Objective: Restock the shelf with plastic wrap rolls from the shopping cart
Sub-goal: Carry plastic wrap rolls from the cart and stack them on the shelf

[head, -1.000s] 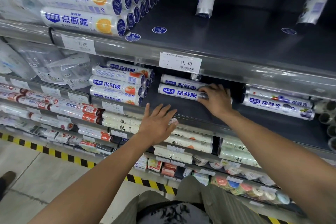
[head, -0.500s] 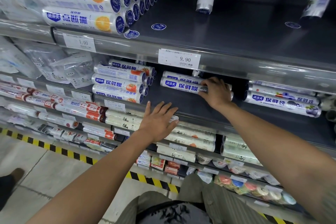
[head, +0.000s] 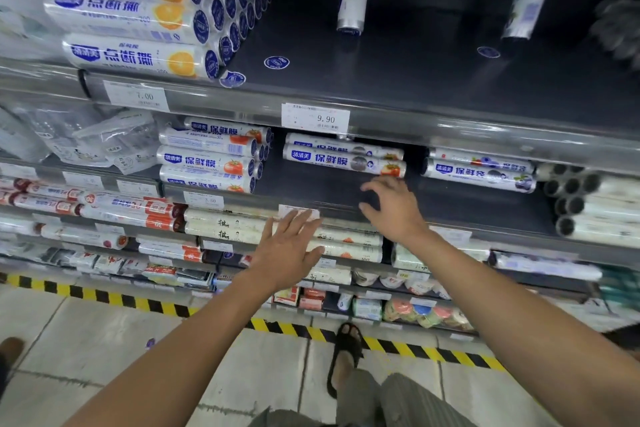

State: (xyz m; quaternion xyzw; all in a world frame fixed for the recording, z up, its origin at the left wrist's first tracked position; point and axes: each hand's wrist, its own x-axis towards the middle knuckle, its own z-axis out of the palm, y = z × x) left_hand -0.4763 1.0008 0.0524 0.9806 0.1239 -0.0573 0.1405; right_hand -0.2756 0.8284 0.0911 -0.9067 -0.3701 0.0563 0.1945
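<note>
Views: one, a wide-angle camera worn on the head.
Position: at the person's head height, standing in the aisle right in front of the shelf (head: pixel 311 185).
Facing: forward and down, across the stacked tiers to the floor (head: pixel 86 340) below.
Nearness: close; the left forearm (head: pixel 194 333) and right forearm (head: pixel 519 305) enter from the bottom edge.
Distortion: the tier edges bow and blur towards the sides.
</note>
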